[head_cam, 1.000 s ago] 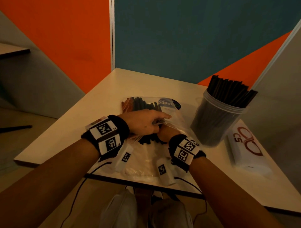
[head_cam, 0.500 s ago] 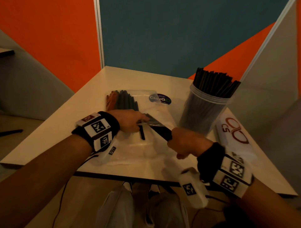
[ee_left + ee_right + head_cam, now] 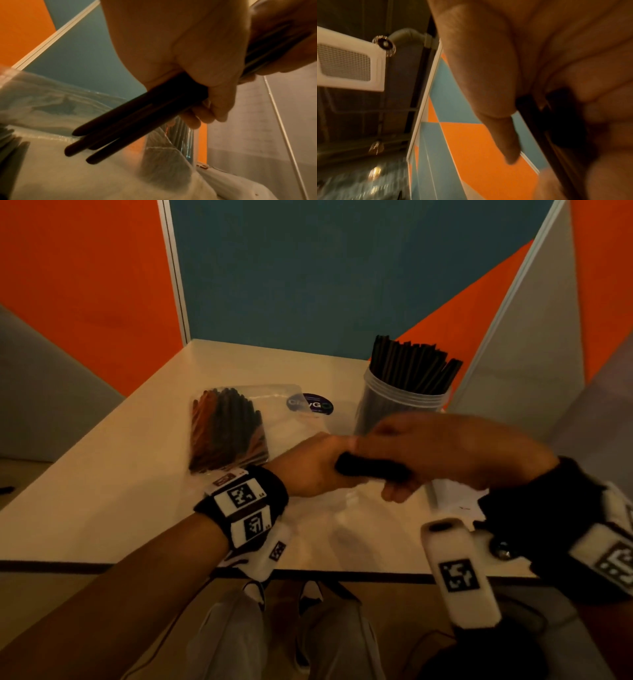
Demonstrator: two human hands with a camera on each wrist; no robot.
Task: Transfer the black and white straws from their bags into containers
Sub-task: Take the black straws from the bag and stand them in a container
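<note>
A bundle of black straws is held above the table between both hands. My right hand grips it from the right, and the fingers of my left hand are curled round its other end. In the left wrist view the black straws stick out below my left hand over the clear bag. The right wrist view shows my right hand closed on the dark straws. The clear bag lies flat with more black straws inside. A clear container holds several upright black straws.
The white table ends in a near edge just below my wrists. A white pack lies right of the bag, mostly hidden by my right hand. Orange, blue and grey wall panels close off the back and both sides.
My right hand has pulled the black bundle out of the bag and lifted it to the right. My left hand has left the bag and taken hold of the bundle.
</note>
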